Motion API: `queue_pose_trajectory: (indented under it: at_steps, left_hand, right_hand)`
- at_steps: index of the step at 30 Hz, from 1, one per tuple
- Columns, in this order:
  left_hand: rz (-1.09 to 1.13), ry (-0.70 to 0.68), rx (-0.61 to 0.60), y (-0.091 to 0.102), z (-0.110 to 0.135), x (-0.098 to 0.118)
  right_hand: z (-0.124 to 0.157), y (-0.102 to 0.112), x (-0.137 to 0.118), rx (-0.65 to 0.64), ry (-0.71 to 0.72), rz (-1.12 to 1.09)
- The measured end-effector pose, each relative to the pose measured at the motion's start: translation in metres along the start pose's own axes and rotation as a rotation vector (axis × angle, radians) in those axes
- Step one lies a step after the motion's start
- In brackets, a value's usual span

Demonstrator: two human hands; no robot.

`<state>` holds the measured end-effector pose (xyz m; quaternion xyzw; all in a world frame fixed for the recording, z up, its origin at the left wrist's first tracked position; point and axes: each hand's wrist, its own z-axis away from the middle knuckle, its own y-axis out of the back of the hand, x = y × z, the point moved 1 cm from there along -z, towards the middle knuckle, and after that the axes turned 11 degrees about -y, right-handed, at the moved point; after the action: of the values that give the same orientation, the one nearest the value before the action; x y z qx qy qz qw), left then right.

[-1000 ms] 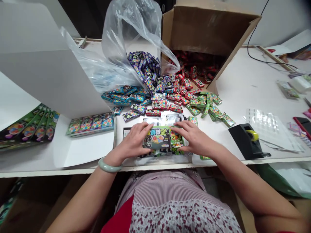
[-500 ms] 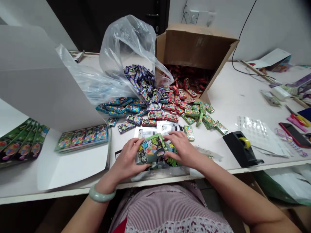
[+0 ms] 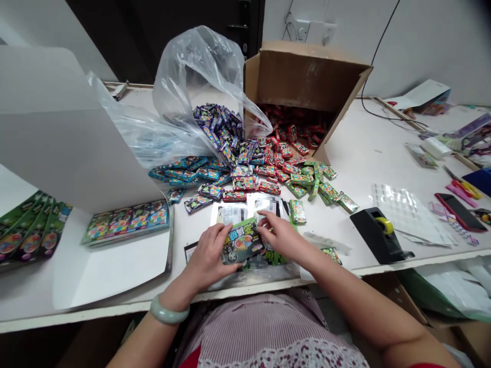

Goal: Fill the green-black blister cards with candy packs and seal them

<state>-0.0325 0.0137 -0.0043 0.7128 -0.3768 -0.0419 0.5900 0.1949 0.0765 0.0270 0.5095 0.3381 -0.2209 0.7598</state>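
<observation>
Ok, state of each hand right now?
Left hand: closed, holding the green-and-black packet.
Right hand: fingers at the packet's right edge; whether it grips cannot be told.

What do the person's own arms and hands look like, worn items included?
The left hand and right hand wear no gloves. A smooth, rounded, pale green bangle circles the left wrist; the right wrist has nothing on it. Both forearms are uncovered. Red cloth, perhaps a sleeve edge, shows by the right upper arm.
</observation>
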Motion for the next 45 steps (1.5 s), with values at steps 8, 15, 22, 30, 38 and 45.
queue_pose_trajectory:
  at_steps: [8, 15, 22, 30, 38, 45]
  left_hand:
    - [0.056, -0.023, -0.048, -0.017, 0.004, 0.001]
    - [0.054, 0.034, -0.03, 0.005, 0.008, -0.005]
    - [0.043, 0.024, 0.013, 0.022, -0.001, -0.005]
    - [0.029, 0.08, 0.059, 0.021, 0.002, -0.013]
    - [-0.023, 0.127, 0.187, 0.022, -0.002, -0.011]
    - [-0.047, 0.132, 0.125, 0.02, -0.001, -0.009]
  right_hand:
    - [-0.006, -0.037, 0.011, -0.042, -0.067, -0.163]
    - [-0.047, 0.014, 0.022, 0.057, -0.049, -0.087]
    - [-0.136, 0.068, 0.03, 0.161, -0.169, 0.41]
    - [-0.131, 0.068, 0.034, 0.206, -0.182, 0.285]
    - [-0.046, 0.063, 0.015, 0.096, 0.043, -0.237]
    - [-0.024, 0.025, 0.008, 0.123, 0.012, 0.504]
